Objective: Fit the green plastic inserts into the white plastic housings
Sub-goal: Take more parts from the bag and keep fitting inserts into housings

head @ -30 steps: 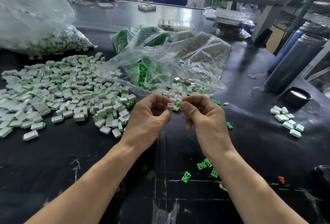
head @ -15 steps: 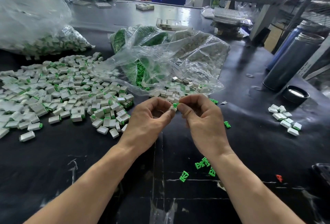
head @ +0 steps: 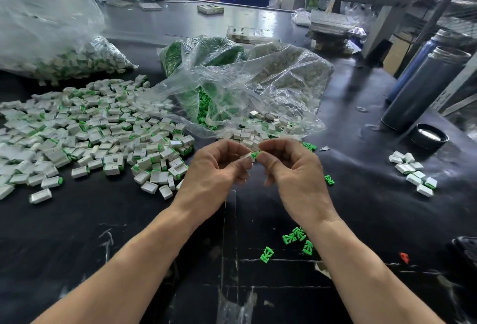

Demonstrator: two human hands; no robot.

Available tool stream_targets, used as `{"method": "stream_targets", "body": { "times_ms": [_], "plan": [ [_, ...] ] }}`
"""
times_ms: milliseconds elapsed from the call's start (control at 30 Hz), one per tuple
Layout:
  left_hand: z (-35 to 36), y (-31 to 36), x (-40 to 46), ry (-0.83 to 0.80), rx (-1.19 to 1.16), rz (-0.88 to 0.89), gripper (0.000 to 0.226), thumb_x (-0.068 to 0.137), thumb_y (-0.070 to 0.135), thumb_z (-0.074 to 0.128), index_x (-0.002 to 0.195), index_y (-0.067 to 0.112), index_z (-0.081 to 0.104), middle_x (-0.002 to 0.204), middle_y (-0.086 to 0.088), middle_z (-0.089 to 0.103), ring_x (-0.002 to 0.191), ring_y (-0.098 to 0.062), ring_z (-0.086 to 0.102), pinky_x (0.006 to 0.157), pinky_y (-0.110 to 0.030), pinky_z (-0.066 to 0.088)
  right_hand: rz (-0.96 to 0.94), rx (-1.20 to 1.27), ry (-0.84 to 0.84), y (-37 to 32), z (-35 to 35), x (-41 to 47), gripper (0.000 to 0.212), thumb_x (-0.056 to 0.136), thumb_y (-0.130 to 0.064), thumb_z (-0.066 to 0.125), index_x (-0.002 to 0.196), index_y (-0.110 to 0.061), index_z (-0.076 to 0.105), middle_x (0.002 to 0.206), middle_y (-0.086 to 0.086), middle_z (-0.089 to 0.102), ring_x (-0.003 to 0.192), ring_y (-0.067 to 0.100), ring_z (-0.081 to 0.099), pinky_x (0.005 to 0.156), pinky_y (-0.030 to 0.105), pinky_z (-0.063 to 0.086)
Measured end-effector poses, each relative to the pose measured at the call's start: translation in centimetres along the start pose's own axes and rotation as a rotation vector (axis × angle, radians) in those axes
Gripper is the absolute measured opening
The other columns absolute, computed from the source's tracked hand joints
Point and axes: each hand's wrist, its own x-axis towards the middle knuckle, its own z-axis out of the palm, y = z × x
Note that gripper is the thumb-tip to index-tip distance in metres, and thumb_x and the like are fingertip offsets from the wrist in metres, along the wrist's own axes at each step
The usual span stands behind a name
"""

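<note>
Left hand (head: 216, 168) pinches a white housing (head: 247, 156); right hand (head: 294, 168) pinches a green insert (head: 255, 154) against its end, both held above the middle of the black table (head: 129, 233). Assembled pieces (head: 98, 137) heaped toward the left edge. Loose green inserts (head: 294, 237) near the front edge, beside the right forearm.
</note>
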Motion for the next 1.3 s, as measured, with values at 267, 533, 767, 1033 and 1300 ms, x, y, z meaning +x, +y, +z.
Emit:
{"method": "stream_targets", "body": {
  "times_ms": [267, 533, 767, 1033, 1300],
  "plan": [
    [0.0, -0.2, 0.0, 0.027, 0.013, -0.009, 0.009, 0.09, 0.003, 0.075, 0.092, 0.012, 0.074, 0.078, -0.004, 0.075, 0.068, -0.016, 0.068, 0.067, -0.027, 0.06, -0.005, -0.158, -0.068, 0.1, -0.1, -0.3, 0.013, 0.097, -0.013, 0.071, 0.09, -0.025, 0.072, 0.075, -0.007, 0.068, 0.067, 0.01, 0.06, 0.065, 0.04, 0.056],
    [0.4, -0.2, -0.2, 0.104, 0.103, -0.009, 0.017, 0.087, -0.002, 0.075, 0.082, 0.015, 0.074, 0.07, -0.003, 0.075, 0.059, -0.017, 0.069, 0.06, -0.028, 0.061, -0.026, -0.323, -0.014, -0.3, 0.6, -1.0, 0.009, 0.099, -0.018, 0.069, 0.093, -0.025, 0.07, 0.074, -0.01, 0.068, 0.07, 0.013, 0.065, 0.073, 0.039, 0.057],
    [0.0, 0.0, -0.2, 0.067, 0.146, -0.023, 0.015, 0.085, -0.006, 0.076, 0.081, 0.008, 0.073, 0.068, -0.01, 0.072, 0.058, -0.018, 0.067, 0.058, -0.026, 0.058, -0.041, -0.436, -0.055, -0.8, 0.0, -1.1, 0.013, 0.096, -0.015, 0.072, 0.089, -0.026, 0.071, 0.078, -0.011, 0.069, 0.069, 0.01, 0.065, 0.071, 0.033, 0.057],
    [-0.2, 0.5, -0.4, 0.033, 0.247, 0.012, 0.017, 0.084, -0.004, 0.078, 0.079, 0.012, 0.075, 0.064, -0.004, 0.071, 0.057, -0.015, 0.065, 0.059, -0.033, 0.061, -0.06, -0.472, -0.056, -0.9, 0.1, -1.2, 0.013, 0.095, -0.012, 0.073, 0.087, -0.023, 0.072, 0.074, -0.011, 0.067, 0.068, 0.014, 0.065, 0.069, 0.035, 0.056],
    [-0.2, 0.7, -0.4, 0.004, 0.316, 0.017, 0.02, 0.084, -0.004, 0.077, 0.077, 0.015, 0.076, 0.063, 0.0, 0.071, 0.056, -0.013, 0.065, 0.059, -0.038, 0.061, -0.099, -0.54, -0.079, -1.0, 0.0, -1.3, 0.01, 0.095, -0.01, 0.072, 0.088, -0.017, 0.075, 0.072, -0.013, 0.063, 0.066, 0.004, 0.055, 0.064, 0.02, 0.043]
  ]
}}
